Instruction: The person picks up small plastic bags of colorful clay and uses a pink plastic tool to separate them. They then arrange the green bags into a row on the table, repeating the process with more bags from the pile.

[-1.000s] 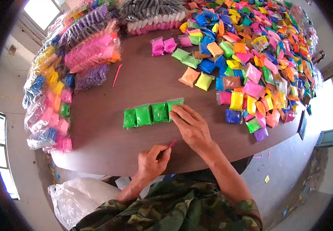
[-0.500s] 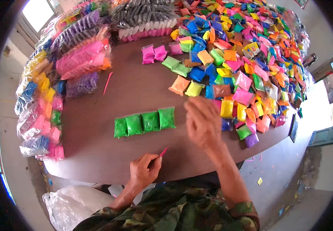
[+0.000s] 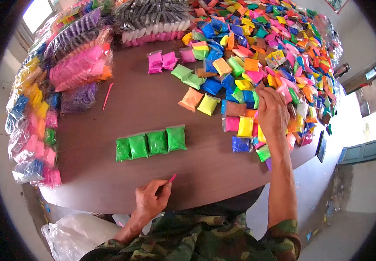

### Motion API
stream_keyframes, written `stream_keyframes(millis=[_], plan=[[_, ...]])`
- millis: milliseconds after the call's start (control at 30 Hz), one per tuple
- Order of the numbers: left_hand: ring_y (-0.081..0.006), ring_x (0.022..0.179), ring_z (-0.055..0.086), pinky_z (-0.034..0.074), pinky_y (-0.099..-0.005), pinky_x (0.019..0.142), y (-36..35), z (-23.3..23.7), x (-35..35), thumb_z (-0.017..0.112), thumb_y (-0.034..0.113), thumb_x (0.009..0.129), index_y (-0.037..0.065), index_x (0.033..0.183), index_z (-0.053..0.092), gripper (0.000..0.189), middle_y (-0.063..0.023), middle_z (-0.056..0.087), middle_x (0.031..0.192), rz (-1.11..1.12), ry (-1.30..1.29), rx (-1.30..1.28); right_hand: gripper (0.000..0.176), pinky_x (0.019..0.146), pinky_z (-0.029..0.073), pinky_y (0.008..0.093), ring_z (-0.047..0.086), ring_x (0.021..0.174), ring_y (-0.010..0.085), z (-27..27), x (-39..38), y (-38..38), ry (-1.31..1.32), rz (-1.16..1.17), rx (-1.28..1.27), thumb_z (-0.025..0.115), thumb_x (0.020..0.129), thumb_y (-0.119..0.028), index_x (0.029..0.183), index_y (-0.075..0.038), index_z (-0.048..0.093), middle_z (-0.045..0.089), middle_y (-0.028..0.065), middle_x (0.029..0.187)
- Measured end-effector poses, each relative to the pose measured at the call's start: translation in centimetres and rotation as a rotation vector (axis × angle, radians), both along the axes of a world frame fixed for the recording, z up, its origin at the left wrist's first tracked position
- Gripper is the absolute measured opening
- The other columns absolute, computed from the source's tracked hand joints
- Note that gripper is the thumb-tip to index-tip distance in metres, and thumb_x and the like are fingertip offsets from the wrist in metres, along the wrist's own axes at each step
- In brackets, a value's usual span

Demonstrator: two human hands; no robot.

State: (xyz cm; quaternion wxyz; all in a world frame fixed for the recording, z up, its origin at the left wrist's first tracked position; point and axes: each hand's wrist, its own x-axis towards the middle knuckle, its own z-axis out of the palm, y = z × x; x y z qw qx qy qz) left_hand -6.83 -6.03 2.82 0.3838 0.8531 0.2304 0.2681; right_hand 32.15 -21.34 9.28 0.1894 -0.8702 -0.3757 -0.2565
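Note:
My left hand [image 3: 152, 199] is closed around a slim pink plastic stick [image 3: 172, 178], whose tip pokes out past the thumb near the table's front edge. Just beyond it lies a row of several bright green clay packets [image 3: 138, 145], side by side. On the right, my right hand [image 3: 274, 114] is down in the heap of coloured packets [image 3: 244, 124]. Its fingers are bent and drawn together among them; whatever they grip is hidden by the hand. A blue packet [image 3: 241, 144] rests close by, left of my right wrist.
Bundled bags of packets [image 3: 81, 65] are stacked along the left and back of the brown table [image 3: 88, 174]. Another pink stick [image 3: 107, 96] lies near them. Two pink packets [image 3: 155, 62] sit at mid-back. A clear plastic bag [image 3: 77, 230] is below the front edge.
My right hand has moved right and away from me, from beside the green row into the heap. The left hand still holds the pink stick. The whole view has shifted slightly.

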Motion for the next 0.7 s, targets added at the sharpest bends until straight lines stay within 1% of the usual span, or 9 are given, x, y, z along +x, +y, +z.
stream_keyframes(millis=[33,67,200,267,300,367,467,567,700], plan=[[-0.0254,0.056,0.070,0.054,-0.0361,0.053,0.1,-0.1,0.0,0.085,0.006,0.093,0.006,0.094,0.073,0.012,-0.0125,0.072,0.071,-0.009,-0.002,-0.005,0.020,0.098,0.059,0.0483,0.072,0.116,0.0368,0.0,0.5,-0.5,0.002,0.003,-0.008,0.066,0.101,-0.008,0.118,-0.005,0.077,0.077,0.0125,0.124],[-0.0253,0.056,0.070,0.054,-0.0361,0.053,0.1,-0.2,0.0,0.085,0.006,0.093,0.006,0.094,0.073,0.012,-0.0123,0.072,0.071,-0.018,-0.002,-0.008,0.020,0.099,0.058,0.0495,0.073,0.115,0.0377,-0.1,0.9,-1.0,0.061,-0.015,0.010,0.067,0.103,-0.013,0.119,-0.005,0.077,0.078,0.0139,0.123],[-0.0241,0.054,0.069,0.053,-0.0363,0.053,0.3,-0.5,0.0,0.085,0.005,0.092,0.006,0.093,0.073,0.012,-0.0117,0.071,0.070,-0.033,-0.018,-0.001,0.020,0.096,0.058,0.0506,0.073,0.112,0.0391,0.0,1.7,-1.8,0.153,-0.120,0.023,0.073,0.100,-0.017,0.116,-0.006,0.075,0.077,0.0155,0.116],[-0.0236,0.060,0.073,0.055,-0.0362,0.056,0.3,-0.3,-0.4,0.085,0.005,0.092,0.005,0.095,0.073,0.012,-0.0130,0.074,0.075,-0.030,0.054,-0.035,0.021,0.093,0.058,0.0512,0.073,0.111,0.0397,0.6,1.3,-1.7,0.226,-0.162,0.039,0.076,0.098,-0.020,0.114,-0.007,0.075,0.076,0.0158,0.114],[-0.0234,0.063,0.075,0.057,-0.0362,0.058,0.3,-0.2,-0.6,0.085,0.004,0.092,0.004,0.096,0.074,0.012,-0.0137,0.076,0.078,-0.028,0.090,-0.053,0.021,0.093,0.058,0.0513,0.073,0.110,0.0395,0.6,1.1,-1.5,0.215,-0.163,0.038,0.077,0.097,-0.020,0.113,-0.007,0.074,0.076,0.0152,0.114],[-0.0227,0.062,0.073,0.056,-0.0361,0.058,0.1,-0.1,-0.6,0.085,0.004,0.093,0.004,0.096,0.074,0.011,-0.0130,0.075,0.077,-0.030,0.087,-0.058,0.022,0.091,0.058,0.0515,0.073,0.109,0.0390,0.4,0.4,-1.1,0.195,-0.164,0.039,0.080,0.095,-0.021,0.112,-0.008,0.074,0.075,0.0142,0.115],[-0.0231,0.058,0.071,0.055,-0.0356,0.055,0.2,-0.2,-0.3,0.084,0.006,0.094,0.004,0.095,0.073,0.011,-0.0124,0.073,0.073,-0.023,0.061,-0.074,0.024,0.091,0.057,0.0512,0.073,0.109,0.0374,0.3,0.4,-0.4,0.144,-0.109,0.079,0.082,0.093,-0.022,0.112,-0.009,0.075,0.075,0.0124,0.118],[-0.0238,0.057,0.071,0.056,-0.0356,0.055,0.3,0.0,-0.3,0.085,0.008,0.094,0.004,0.095,0.073,0.012,-0.0131,0.072,0.072,-0.022,0.063,-0.038,0.025,0.091,0.058,0.0492,0.072,0.110,0.0353,0.2,0.3,1.6,0.020,0.033,0.098,0.084,0.091,-0.022,0.112,-0.011,0.077,0.075,0.0103,0.116],[-0.0254,0.059,0.073,0.057,-0.0362,0.056,0.2,-0.4,-0.5,0.085,0.009,0.094,0.004,0.096,0.074,0.012,-0.0137,0.073,0.073,-0.005,0.103,-0.028,0.029,0.098,0.056,0.0492,0.070,0.116,0.0336,0.3,0.5,5.3,-0.008,0.141,0.036,0.083,0.090,-0.020,0.118,-0.013,0.079,0.074,0.0083,0.122]])
